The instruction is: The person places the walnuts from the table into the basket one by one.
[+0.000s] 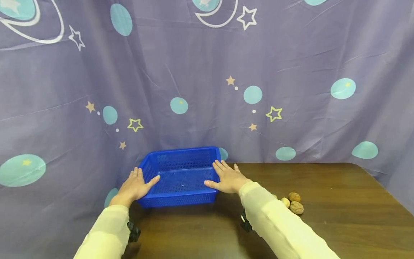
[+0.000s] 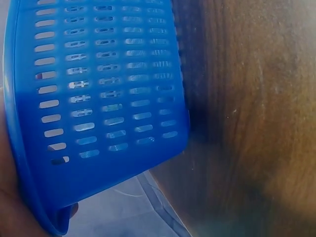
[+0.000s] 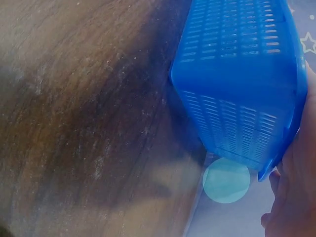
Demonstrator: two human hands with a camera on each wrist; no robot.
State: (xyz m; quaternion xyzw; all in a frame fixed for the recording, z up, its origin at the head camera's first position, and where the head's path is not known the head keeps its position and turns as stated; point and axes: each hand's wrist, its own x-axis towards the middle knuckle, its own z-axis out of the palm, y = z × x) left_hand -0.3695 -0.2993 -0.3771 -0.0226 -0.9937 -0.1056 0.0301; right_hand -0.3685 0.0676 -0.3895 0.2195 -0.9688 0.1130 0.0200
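Observation:
A blue plastic basket (image 1: 182, 180) with slotted sides is at the far left of the table, and nothing shows inside it. My left hand (image 1: 133, 187) rests at its left rim, fingers straight and thumb stretched over the inside. At the right rim lies my right hand (image 1: 228, 178), its fingers extended and the thumb apart from them over the basket. In the left wrist view the basket wall (image 2: 106, 89) hides most of the left hand. The right wrist view shows the basket's corner (image 3: 237, 79) with part of the right hand along the rim.
Two brown walnuts (image 1: 296, 207) and a paler nut (image 1: 285, 202) lie on the wooden table (image 1: 339, 216) beyond my right sleeve, which partly covers another pale one. A purple curtain (image 1: 200, 72) with stars and moons hangs behind the table and along its left side.

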